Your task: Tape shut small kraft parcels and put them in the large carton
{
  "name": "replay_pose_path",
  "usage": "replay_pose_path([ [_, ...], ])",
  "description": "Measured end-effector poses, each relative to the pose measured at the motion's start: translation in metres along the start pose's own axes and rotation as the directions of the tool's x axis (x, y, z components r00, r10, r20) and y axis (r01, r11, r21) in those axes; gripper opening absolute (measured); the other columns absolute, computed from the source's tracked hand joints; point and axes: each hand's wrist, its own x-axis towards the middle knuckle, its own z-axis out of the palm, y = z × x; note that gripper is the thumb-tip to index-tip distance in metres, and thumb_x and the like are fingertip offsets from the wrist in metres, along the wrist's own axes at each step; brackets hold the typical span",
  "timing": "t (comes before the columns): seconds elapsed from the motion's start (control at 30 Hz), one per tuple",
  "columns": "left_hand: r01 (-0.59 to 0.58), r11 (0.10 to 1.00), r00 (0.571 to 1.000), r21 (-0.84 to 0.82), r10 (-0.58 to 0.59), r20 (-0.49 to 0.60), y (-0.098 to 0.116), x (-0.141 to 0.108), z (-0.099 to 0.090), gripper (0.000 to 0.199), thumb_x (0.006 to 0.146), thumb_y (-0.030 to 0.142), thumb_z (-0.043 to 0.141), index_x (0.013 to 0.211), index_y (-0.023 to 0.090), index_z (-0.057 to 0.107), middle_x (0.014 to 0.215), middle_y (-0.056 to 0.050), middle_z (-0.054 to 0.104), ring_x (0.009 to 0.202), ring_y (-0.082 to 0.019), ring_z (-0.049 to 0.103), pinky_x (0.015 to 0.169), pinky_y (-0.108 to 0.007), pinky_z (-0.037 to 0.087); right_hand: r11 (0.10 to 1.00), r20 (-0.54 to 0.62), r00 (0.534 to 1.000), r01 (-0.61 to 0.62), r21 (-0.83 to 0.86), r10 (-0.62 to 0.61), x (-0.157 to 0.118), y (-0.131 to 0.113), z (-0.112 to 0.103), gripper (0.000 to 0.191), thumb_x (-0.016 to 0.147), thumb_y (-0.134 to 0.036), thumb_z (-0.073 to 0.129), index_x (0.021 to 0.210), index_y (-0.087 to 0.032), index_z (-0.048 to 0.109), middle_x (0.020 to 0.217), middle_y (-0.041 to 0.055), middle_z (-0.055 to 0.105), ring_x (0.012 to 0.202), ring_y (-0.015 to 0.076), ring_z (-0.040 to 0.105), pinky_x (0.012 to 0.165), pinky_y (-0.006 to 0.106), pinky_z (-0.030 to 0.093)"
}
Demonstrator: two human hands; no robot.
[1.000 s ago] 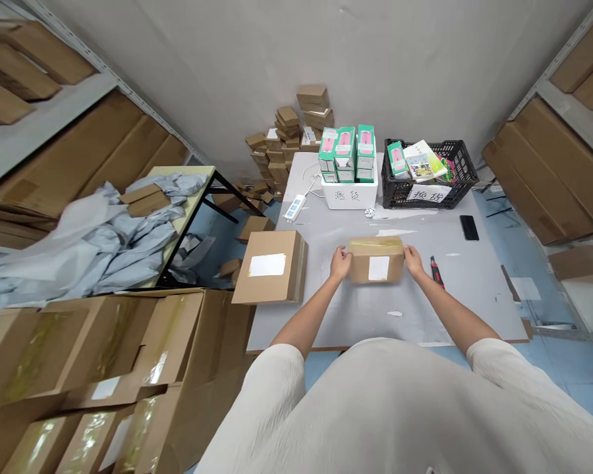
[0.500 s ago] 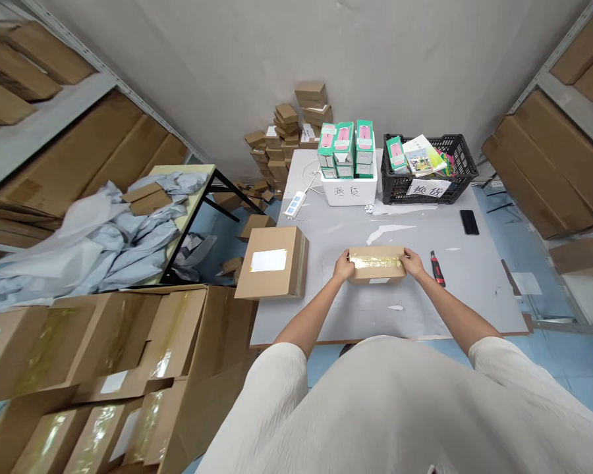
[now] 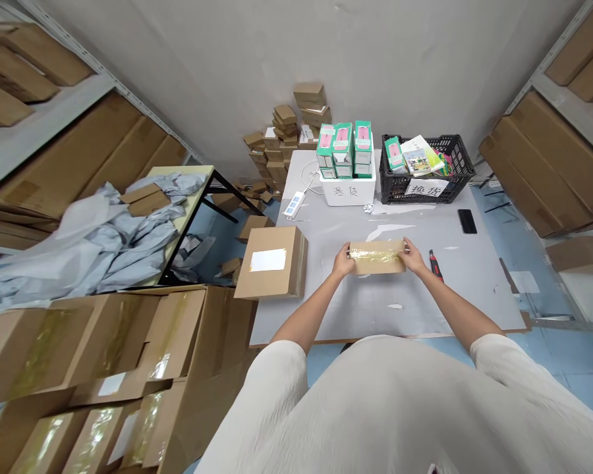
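Note:
A small cardboard box (image 3: 377, 264) with shiny clear tape along its middle is held between my two hands, over the grey table (image 3: 336, 316). My left hand (image 3: 344, 259) grips its left end, and my right hand (image 3: 412, 255) grips the right end. The taped face is turned up toward me. Just right of my right hand lies a red and black utility knife (image 3: 435, 264). A larger cardboard box (image 3: 268, 262) with a white label rests at the table's left edge.
At the table's back stand a white bin (image 3: 348, 192) of green boxes and a black crate (image 3: 427, 189) with booklets. A phone (image 3: 467, 221) lies on the right, a power strip (image 3: 294, 205) back left. A big carton (image 3: 217, 368) of taped boxes is left of me.
The small box has been tipped and raised a little, so its taped face shows more and the white label on its near side is out of sight. Both hands keep their grip.

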Motion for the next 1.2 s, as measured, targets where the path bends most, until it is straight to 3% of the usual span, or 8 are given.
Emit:
replay_pose_path([
  [0.17,-0.024,0.999,1.0,0.04,0.024,-0.007,0.014,-0.001,-0.007,0.075,0.078,0.005,0.064,0.15,0.023,0.062,0.144,-0.008,0.074,0.14,-0.027,0.066,0.119,-0.038,0.052,0.982,0.009,0.998,0.056,-0.178,-0.055,-0.001,-0.005,-0.005,0.07,0.085,-0.042,0.069,0.153,-0.025,0.062,0.141,0.0131,0.064,0.127,0.0311,0.066,0.121,0.049,0.049],
  [0.33,-0.091,0.992,0.992,0.083,0.097,-0.076,0.024,-0.005,-0.016,0.061,0.084,0.01,0.063,0.142,0.026,0.064,0.142,-0.005,0.075,0.138,-0.026,0.067,0.116,-0.038,0.053,0.969,-0.009,0.985,0.171,-0.179,-0.175,-0.004,-0.01,-0.009,0.058,0.087,-0.041,0.068,0.142,-0.025,0.067,0.14,0.0124,0.067,0.124,0.0302,0.068,0.118,0.049,0.051],
  [0.53,-0.037,0.967,0.995,0.253,0.06,-0.084,0.024,-0.009,-0.021,0.044,0.094,0.021,0.063,0.138,0.028,0.065,0.132,-0.005,0.078,0.125,-0.027,0.072,0.108,-0.04,0.055,0.941,-0.024,0.961,0.266,-0.209,-0.277,-0.005,-0.011,-0.004,0.052,0.087,-0.038,0.065,0.136,-0.023,0.071,0.134,0.013,0.071,0.118,0.0302,0.07,0.113,0.05,0.054],
  [0.63,-0.091,0.942,0.991,0.322,0.118,-0.066,0.024,-0.006,-0.022,0.05,0.096,0.022,0.061,0.146,0.027,0.064,0.138,-0.008,0.076,0.128,-0.028,0.071,0.11,-0.04,0.055,0.938,-0.031,0.96,0.264,-0.226,-0.278,-0.003,-0.016,-0.004,0.052,0.087,-0.04,0.065,0.135,-0.023,0.072,0.131,0.0134,0.072,0.113,0.0304,0.07,0.11,0.05,0.056],
  [0.8,-0.16,0.917,0.984,0.365,0.178,-0.017,0.018,-0.005,-0.024,0.05,0.094,0.017,0.059,0.142,0.025,0.069,0.142,-0.009,0.074,0.131,-0.029,0.068,0.117,-0.041,0.052,0.929,-0.002,0.956,0.284,-0.239,-0.292,-0.006,-0.019,-0.008,0.048,0.09,-0.043,0.063,0.131,-0.022,0.073,0.128,0.0132,0.073,0.108,0.0295,0.069,0.109,0.05,0.055],
  [1.03,-0.08,0.912,0.996,0.403,0.083,0.01,0.01,-0.015,-0.013,0.039,0.096,0.02,0.058,0.135,0.025,0.065,0.142,-0.011,0.066,0.125,-0.027,0.068,0.112,-0.04,0.053,0.903,0.066,0.973,0.229,-0.363,-0.22,-0.013,-0.019,-0.01,0.035,0.096,-0.043,0.056,0.122,-0.022,0.068,0.123,0.0137,0.068,0.108,0.0297,0.067,0.103,0.047,0.055],
  [1.2,-0.009,0.894,0.997,0.447,-0.027,0.075,0.011,-0.022,-0.003,0.041,0.1,0.037,0.059,0.14,0.027,0.06,0.151,-0.015,0.06,0.136,-0.035,0.061,0.115,-0.046,0.047,0.862,0.124,0.985,0.165,-0.48,-0.119,-0.018,-0.017,-0.005,0.03,0.098,-0.038,0.054,0.12,-0.023,0.069,0.133,0.0146,0.065,0.107,0.0299,0.069,0.101,0.044,0.055],
])
